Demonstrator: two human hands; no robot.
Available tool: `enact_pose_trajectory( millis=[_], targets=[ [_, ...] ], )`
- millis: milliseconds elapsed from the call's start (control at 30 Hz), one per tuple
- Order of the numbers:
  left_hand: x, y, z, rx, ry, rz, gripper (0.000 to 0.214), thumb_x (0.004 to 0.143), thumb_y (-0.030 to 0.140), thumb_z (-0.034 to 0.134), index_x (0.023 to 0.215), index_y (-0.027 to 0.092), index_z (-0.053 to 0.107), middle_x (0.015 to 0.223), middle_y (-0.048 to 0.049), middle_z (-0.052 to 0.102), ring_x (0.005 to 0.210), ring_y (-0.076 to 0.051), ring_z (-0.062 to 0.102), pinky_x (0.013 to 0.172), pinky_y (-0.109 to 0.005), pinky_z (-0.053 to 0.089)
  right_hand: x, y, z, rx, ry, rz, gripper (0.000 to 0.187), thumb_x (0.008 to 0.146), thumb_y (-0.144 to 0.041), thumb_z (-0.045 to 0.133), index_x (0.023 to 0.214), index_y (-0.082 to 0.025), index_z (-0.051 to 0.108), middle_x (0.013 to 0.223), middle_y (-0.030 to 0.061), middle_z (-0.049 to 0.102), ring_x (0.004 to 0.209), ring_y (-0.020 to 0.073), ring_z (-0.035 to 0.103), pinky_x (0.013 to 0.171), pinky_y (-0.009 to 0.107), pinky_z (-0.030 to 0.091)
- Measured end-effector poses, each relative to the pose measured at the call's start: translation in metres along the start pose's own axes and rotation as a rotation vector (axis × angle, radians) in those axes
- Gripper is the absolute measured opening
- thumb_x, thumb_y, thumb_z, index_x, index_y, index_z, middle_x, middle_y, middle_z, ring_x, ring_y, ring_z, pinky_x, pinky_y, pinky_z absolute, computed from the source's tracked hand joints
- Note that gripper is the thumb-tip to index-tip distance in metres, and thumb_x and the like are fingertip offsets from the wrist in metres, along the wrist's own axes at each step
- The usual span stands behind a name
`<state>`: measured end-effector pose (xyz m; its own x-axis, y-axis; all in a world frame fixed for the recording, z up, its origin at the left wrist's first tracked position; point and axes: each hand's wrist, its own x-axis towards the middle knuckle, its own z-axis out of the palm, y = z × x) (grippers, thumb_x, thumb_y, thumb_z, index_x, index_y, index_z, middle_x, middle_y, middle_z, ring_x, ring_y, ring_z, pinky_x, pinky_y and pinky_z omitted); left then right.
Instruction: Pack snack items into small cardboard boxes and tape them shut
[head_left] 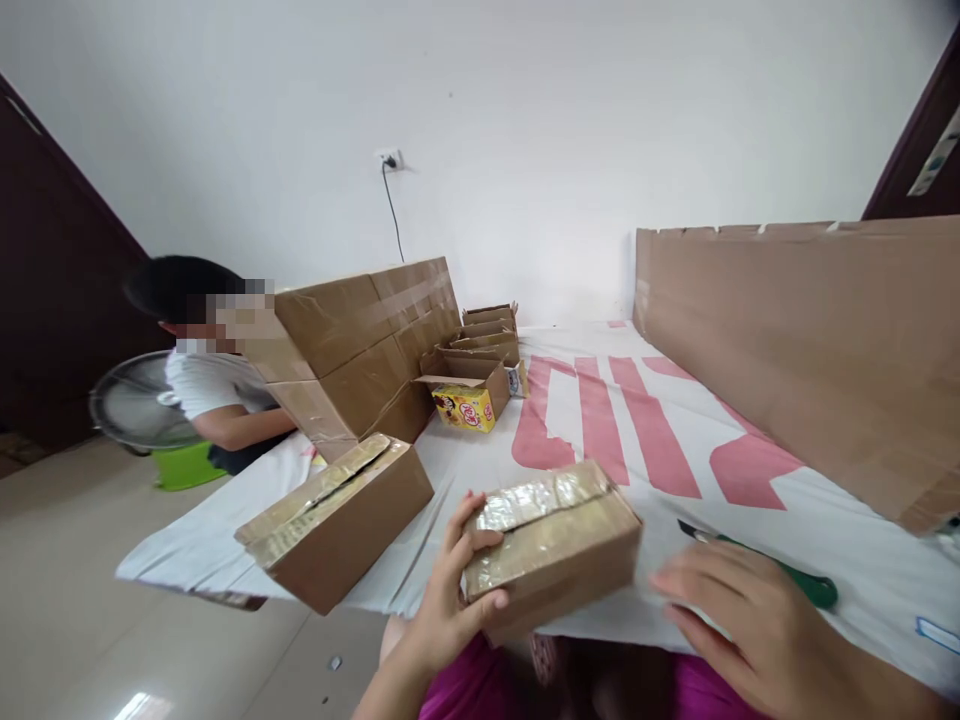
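Observation:
A taped cardboard box (562, 560) sits at the table's front edge, with a slit between its shiny tape strips on top. My left hand (454, 590) grips its left end, fingers on top and thumb on the near side. To the right of the box, my right hand (739, 610) hovers slightly blurred, holding nothing, with thumb and fingers apart. Just behind that hand lies a green utility knife (795, 578) with its dark blade showing, partly covered by the hand. A second taped box (341, 525) stands to the left, slit along its top.
Stacked cartons (367, 340) form a wall at the left. Beyond stand open boxes, one a yellow printed box (469, 405). A large cardboard panel (795, 350) borders the right side. A person (217, 390) sits at the left near a fan (139, 400). White-and-red cloth (457, 480) covers the table.

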<state>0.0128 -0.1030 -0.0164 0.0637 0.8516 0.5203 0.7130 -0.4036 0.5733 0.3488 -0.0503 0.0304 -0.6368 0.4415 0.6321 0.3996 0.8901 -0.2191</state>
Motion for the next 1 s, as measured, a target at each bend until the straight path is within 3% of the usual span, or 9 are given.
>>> enact_pose_trajectory(
  millis=[100, 200, 267, 467, 600, 700, 767, 867, 1000],
  targets=[
    [0.011, 0.008, 0.008, -0.025, -0.054, 0.039, 0.04, 0.087, 0.054, 0.051, 0.111, 0.022, 0.059, 0.152, -0.0148, 0.022, 0.139, -0.038, 0.028, 0.105, -0.055, 0.039, 0.012, 0.033, 0.014, -0.043, -0.083, 0.189, 0.018, 0.092, -0.027, 0.046, 0.105, -0.026, 0.059, 0.097, 0.0066, 0.066, 0.089, 0.0207, 0.065, 0.077, 0.035, 0.055],
    [0.01, 0.012, 0.013, 0.153, 0.113, 0.108, 0.019, 0.09, 0.028, 0.053, 0.105, 0.026, 0.064, 0.14, -0.011, 0.034, 0.135, -0.033, 0.033, 0.103, -0.051, 0.042, -0.003, 0.065, 0.028, -0.111, -0.068, 0.449, 0.023, 0.094, -0.036, 0.04, 0.104, -0.025, 0.056, 0.103, 0.0094, 0.065, 0.093, 0.0235, 0.064, 0.077, 0.038, 0.054],
    [0.004, 0.012, 0.015, 0.272, 0.215, 0.173, 0.025, 0.087, 0.015, 0.054, 0.104, 0.029, 0.065, 0.121, -0.0087, 0.045, 0.126, -0.029, 0.04, 0.098, -0.047, 0.046, -0.024, 0.086, 0.035, -0.151, -0.116, 0.557, 0.026, 0.092, -0.038, 0.039, 0.104, -0.025, 0.058, 0.105, 0.0106, 0.066, 0.096, 0.0261, 0.064, 0.079, 0.041, 0.054],
    [-0.01, 0.003, 0.028, 0.244, 0.293, 0.151, 0.035, 0.086, 0.009, 0.052, 0.111, 0.031, 0.062, 0.106, -0.0066, 0.044, 0.111, -0.023, 0.046, 0.092, -0.043, 0.05, -0.08, 0.14, 0.056, -0.311, -0.282, 0.628, 0.033, 0.08, -0.028, 0.047, 0.106, -0.029, 0.067, 0.092, 0.0129, 0.069, 0.087, 0.0334, 0.065, 0.075, 0.048, 0.051],
    [-0.014, -0.006, 0.044, 0.14, 0.369, 0.115, 0.032, 0.088, 0.011, 0.05, 0.11, 0.03, 0.062, 0.108, -0.0063, 0.043, 0.118, -0.024, 0.044, 0.1, -0.047, 0.045, -0.066, 0.155, 0.051, -0.262, -0.189, 0.605, 0.036, 0.085, -0.024, 0.037, 0.108, -0.027, 0.065, 0.101, 0.013, 0.069, 0.09, 0.029, 0.067, 0.075, 0.041, 0.052],
    [-0.016, -0.01, 0.051, 0.102, 0.404, 0.11, 0.029, 0.089, 0.012, 0.05, 0.109, 0.029, 0.063, 0.108, -0.0061, 0.044, 0.119, -0.024, 0.044, 0.101, -0.048, 0.043, -0.021, 0.14, 0.035, -0.269, -0.008, 0.531, 0.04, 0.089, -0.023, 0.031, 0.119, -0.019, 0.057, 0.111, 0.0131, 0.068, 0.093, 0.027, 0.067, 0.07, 0.037, 0.054],
    [-0.017, -0.01, 0.052, 0.1, 0.408, 0.111, 0.029, 0.088, 0.012, 0.05, 0.109, 0.028, 0.062, 0.109, -0.0062, 0.044, 0.119, -0.024, 0.044, 0.102, -0.048, 0.043, 0.016, 0.115, 0.024, -0.241, 0.038, 0.385, 0.04, 0.091, -0.021, 0.032, 0.126, -0.018, 0.051, 0.109, 0.0114, 0.068, 0.091, 0.0235, 0.067, 0.07, 0.033, 0.054],
    [-0.017, -0.008, 0.05, 0.111, 0.397, 0.103, 0.029, 0.088, 0.011, 0.051, 0.109, 0.028, 0.062, 0.109, -0.0061, 0.043, 0.12, -0.024, 0.042, 0.103, -0.047, 0.042, 0.068, 0.065, 0.019, -0.13, -0.167, 0.061, 0.051, 0.087, -0.01, 0.036, 0.135, -0.026, 0.045, 0.11, 0.0062, 0.067, 0.089, 0.0178, 0.066, 0.073, 0.027, 0.053],
    [-0.016, -0.004, 0.048, 0.131, 0.393, 0.112, 0.03, 0.088, 0.01, 0.05, 0.11, 0.028, 0.062, 0.109, -0.0058, 0.042, 0.119, -0.022, 0.041, 0.103, -0.044, 0.041, 0.119, 0.008, 0.035, -0.217, -0.4, -0.189, 0.05, 0.081, -0.005, 0.046, 0.125, -0.027, 0.055, 0.088, 0.004, 0.067, 0.074, 0.0175, 0.064, 0.063, 0.026, 0.046]
  ],
)
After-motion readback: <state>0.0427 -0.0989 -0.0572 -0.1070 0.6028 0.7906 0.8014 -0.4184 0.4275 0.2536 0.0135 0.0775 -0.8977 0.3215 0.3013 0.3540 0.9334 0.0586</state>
